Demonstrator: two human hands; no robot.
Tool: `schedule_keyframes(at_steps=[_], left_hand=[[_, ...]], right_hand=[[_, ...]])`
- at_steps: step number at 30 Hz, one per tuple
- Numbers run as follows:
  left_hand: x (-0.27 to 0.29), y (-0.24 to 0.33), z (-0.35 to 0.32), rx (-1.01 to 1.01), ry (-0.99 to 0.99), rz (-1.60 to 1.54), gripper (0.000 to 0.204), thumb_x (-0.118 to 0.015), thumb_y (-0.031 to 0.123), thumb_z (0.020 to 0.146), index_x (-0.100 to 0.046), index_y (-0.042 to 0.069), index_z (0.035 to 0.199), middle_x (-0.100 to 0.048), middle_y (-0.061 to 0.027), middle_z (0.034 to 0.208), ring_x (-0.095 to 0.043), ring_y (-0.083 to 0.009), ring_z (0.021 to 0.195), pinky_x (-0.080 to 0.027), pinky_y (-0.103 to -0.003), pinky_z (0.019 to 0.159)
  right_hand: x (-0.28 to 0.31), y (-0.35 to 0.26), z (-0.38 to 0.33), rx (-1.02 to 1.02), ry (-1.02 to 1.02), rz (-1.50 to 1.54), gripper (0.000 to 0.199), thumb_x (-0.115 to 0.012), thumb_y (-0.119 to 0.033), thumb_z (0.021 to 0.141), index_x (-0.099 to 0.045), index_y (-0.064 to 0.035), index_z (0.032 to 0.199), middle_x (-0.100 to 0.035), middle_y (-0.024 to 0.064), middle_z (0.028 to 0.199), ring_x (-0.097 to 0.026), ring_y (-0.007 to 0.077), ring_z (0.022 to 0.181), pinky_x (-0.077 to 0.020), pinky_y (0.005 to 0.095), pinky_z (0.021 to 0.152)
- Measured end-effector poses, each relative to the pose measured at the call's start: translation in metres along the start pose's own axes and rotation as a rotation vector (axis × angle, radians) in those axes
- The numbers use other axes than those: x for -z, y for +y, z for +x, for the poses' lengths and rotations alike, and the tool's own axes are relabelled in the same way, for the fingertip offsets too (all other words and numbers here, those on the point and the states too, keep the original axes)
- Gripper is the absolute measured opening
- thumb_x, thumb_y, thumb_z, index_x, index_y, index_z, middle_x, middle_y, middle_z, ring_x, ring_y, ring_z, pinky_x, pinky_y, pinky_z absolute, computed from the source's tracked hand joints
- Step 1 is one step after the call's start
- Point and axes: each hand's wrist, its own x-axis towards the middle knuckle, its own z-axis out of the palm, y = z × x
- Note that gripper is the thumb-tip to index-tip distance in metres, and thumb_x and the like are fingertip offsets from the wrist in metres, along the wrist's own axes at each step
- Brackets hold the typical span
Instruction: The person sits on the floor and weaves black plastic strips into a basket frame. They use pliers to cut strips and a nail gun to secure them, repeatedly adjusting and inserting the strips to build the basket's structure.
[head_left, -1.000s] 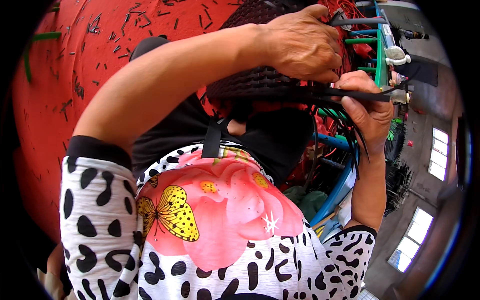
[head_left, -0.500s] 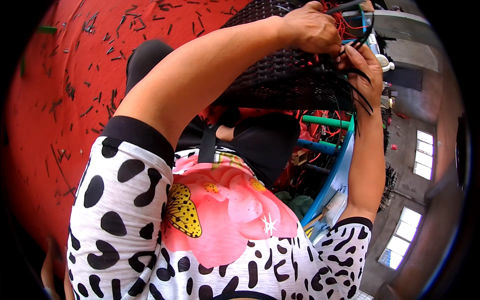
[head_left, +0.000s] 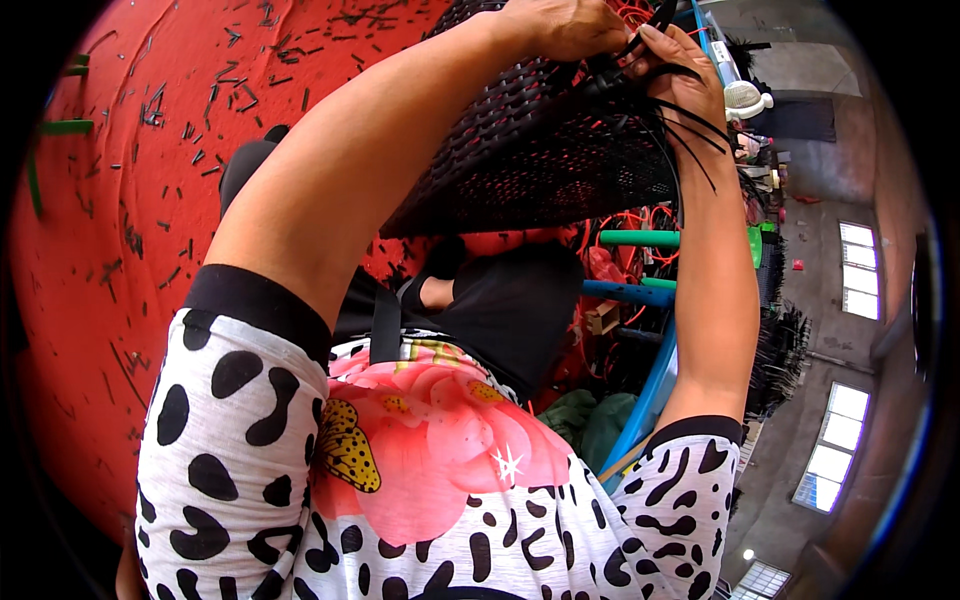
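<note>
A black woven wicker panel of flat plastic strips stands tilted in front of me, above my legs. At its upper right corner my left hand is closed, fingertips pinching a black strip; the top of this hand is cut off by the picture's edge. Right beside it my right hand is closed too, thumb and fingers pinched on strips at the same corner. Several loose strip ends hang over that hand and wrist. The exact point where the strips cross is hidden by the fingers.
Short black offcuts lie scattered over the red floor covering. At right are a blue frame, green tubes and red cords. A white fan and a grey wall with windows stand beyond.
Both hands and the panel's corner have shifted left and upward in the picture, while the view itself has moved somewhat. The hands remain close together at the strips.
</note>
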Motion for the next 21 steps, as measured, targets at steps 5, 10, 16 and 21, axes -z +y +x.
schedule_keyframes(at_steps=[5, 10, 16, 21], left_hand=[[0.007, 0.003, -0.002, 0.010, 0.010, -0.032, 0.028, -0.046, 0.030, 0.087, -0.063, 0.012, 0.073, -0.066, -0.0057, 0.080, -0.059, -0.0243, 0.086, -0.035, -0.043, 0.081], [0.008, 0.000, -0.001, 0.014, 0.016, -0.012, 0.030, -0.045, 0.030, 0.088, -0.064, 0.012, 0.075, -0.066, -0.0070, 0.081, -0.059, -0.0250, 0.089, -0.035, -0.043, 0.083], [0.011, 0.001, 0.000, 0.031, -0.012, -0.019, 0.033, -0.043, 0.032, 0.090, -0.064, 0.011, 0.077, -0.066, -0.0087, 0.084, -0.059, -0.0261, 0.092, -0.035, -0.044, 0.083], [0.014, -0.001, 0.007, 0.071, -0.036, -0.029, 0.033, -0.043, 0.033, 0.089, -0.065, 0.011, 0.077, -0.067, -0.0102, 0.084, -0.061, -0.0267, 0.090, -0.036, -0.045, 0.083]], right_hand=[[-0.008, -0.007, -0.007, 0.060, -0.010, -0.052, 0.013, -0.058, -0.015, 0.090, -0.059, -0.0020, 0.086, -0.059, 0.0042, 0.075, -0.055, 0.0106, 0.067, -0.0434, 0.0235, 0.067], [-0.016, -0.006, -0.001, 0.073, 0.064, -0.015, 0.015, -0.065, -0.013, 0.080, -0.060, -0.0012, 0.087, -0.062, 0.0084, 0.071, -0.059, 0.0172, 0.060, -0.0473, 0.0264, 0.059], [-0.026, -0.013, -0.004, 0.084, 0.088, -0.046, 0.012, -0.058, -0.012, 0.085, -0.059, -0.0025, 0.077, -0.060, 0.0064, 0.066, -0.055, 0.0133, 0.056, -0.0446, 0.0226, 0.057], [-0.021, -0.010, 0.004, 0.101, 0.100, -0.039, 0.014, -0.058, -0.013, 0.085, -0.058, -0.0031, 0.076, -0.059, 0.0058, 0.064, -0.054, 0.0137, 0.055, -0.0440, 0.0242, 0.057]])
